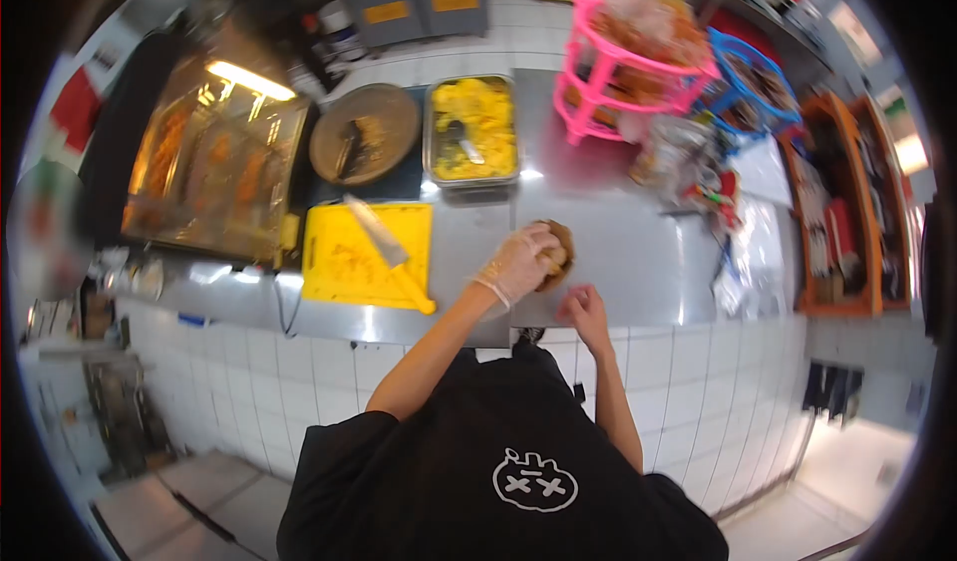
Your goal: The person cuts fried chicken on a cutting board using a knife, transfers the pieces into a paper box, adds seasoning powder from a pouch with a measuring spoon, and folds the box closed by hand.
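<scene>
My left hand, in a clear plastic glove, is closed over a brown bread roll at the steel counter. The glove and fingers cover part of the roll. Just to the right and nearer the counter edge is my right hand, bare, its fingers curled in. Whether anything is inside those fingers is hidden. Left of my gloved hand, a knife with a yellow handle lies across a yellow cutting board, which has food crumbs on it.
Behind the board are a round pan with a dark-handled utensil and a steel tray of yellow food. A lit glass food case stands left. A pink tiered rack, blue basket and plastic bags are back right.
</scene>
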`<control>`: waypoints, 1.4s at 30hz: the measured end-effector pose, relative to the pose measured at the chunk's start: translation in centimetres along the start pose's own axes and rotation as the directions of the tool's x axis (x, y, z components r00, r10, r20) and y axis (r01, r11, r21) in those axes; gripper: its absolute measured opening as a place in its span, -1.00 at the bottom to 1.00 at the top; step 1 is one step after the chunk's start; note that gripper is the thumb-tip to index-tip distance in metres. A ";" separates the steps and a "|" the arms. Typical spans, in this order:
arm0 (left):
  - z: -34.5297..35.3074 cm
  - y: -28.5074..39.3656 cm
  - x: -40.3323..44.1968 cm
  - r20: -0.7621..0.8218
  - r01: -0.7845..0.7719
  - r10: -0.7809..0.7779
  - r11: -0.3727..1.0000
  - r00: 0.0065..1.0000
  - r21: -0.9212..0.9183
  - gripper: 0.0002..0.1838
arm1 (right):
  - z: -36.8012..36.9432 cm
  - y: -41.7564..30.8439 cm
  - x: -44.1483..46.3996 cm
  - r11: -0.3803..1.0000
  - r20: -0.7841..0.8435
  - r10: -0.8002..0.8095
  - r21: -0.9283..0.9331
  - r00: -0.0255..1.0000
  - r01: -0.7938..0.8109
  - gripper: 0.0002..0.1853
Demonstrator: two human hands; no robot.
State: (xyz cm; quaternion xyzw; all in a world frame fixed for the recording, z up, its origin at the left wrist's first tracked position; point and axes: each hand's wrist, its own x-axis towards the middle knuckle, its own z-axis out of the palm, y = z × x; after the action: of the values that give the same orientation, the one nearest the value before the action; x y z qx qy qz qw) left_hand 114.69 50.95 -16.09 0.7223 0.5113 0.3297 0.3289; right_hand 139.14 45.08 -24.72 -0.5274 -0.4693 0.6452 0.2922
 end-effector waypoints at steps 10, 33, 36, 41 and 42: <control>-8.8 -0.2 -11.4 -0.876 0.448 -0.269 0.891 0.400 -0.069 -0.37 | 16.6 -9.9 -5.9 0.945 0.748 -0.235 0.326 0.621 -0.035 -0.23; -29.1 -13.1 -28.9 -0.824 0.018 -0.230 0.966 0.517 -0.258 -0.46 | 56.2 -8.1 -8.9 0.941 0.238 -0.231 0.302 0.943 0.154 -0.21; -29.6 -14.1 -30.2 -0.831 0.041 -0.095 0.995 0.548 -0.088 -0.48 | 54.5 -5.6 -8.9 0.943 0.274 -0.333 0.109 0.902 0.315 -0.06; -29.4 -14.4 -30.3 -0.784 0.076 -0.119 0.993 0.609 -0.092 -0.46 | 57.2 -7.9 -10.1 0.926 0.196 -0.378 0.055 0.905 0.374 -0.06; -29.6 -14.3 -30.2 -0.754 0.110 -0.208 0.978 0.623 -0.179 -0.45 | 57.3 -7.8 -10.0 0.936 0.188 -0.350 0.038 0.918 0.349 -0.07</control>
State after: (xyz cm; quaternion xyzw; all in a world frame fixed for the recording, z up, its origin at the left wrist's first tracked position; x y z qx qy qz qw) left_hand 75.36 29.92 -15.13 0.4452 0.6444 0.6035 0.1494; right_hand 86.20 22.38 -13.37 -0.3699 -0.5806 0.6313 0.3572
